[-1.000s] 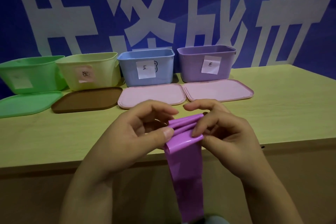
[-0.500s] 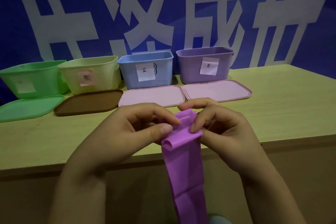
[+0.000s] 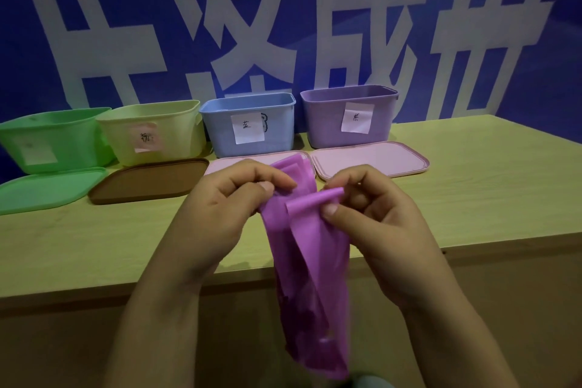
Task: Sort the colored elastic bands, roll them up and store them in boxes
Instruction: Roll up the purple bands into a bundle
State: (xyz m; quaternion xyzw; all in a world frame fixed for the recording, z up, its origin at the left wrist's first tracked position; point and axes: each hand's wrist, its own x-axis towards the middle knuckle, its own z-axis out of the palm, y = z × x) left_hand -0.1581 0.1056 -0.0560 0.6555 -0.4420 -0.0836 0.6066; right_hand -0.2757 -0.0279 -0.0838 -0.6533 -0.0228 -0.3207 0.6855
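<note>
At the centre of the frame the left hand [image 3: 226, 214] has its fingers [image 3: 271, 181] curled and its thumb pressed against them, pinching a bunched upper part of the purple elastic band [image 3: 310, 264]. Just right of it, the right hand [image 3: 374, 227] pinches a small rolled end of the same band between thumb and curled fingers, the roll lying roughly level and poking out toward the left. The rest of the band hangs loose and partly folded between the two wrists, down past the near edge of the table [image 3: 488, 186] to the bottom of the frame. Behind the hands, across the middle of the frame, four open boxes stand in a row on the table: a green box [image 3: 53, 138] at far left, a yellow box [image 3: 154, 132], a blue box [image 3: 248, 124] and a purple box [image 3: 349, 116], each carrying a paper label. In front of them lie lids: a green lid [image 3: 47, 189], a brown lid [image 3: 148, 179], and two pink lids [image 3: 371, 159], the left one partly hidden by the hands. The upper frame is filled by a blue wall [image 3: 560, 41] with large white characters.
</note>
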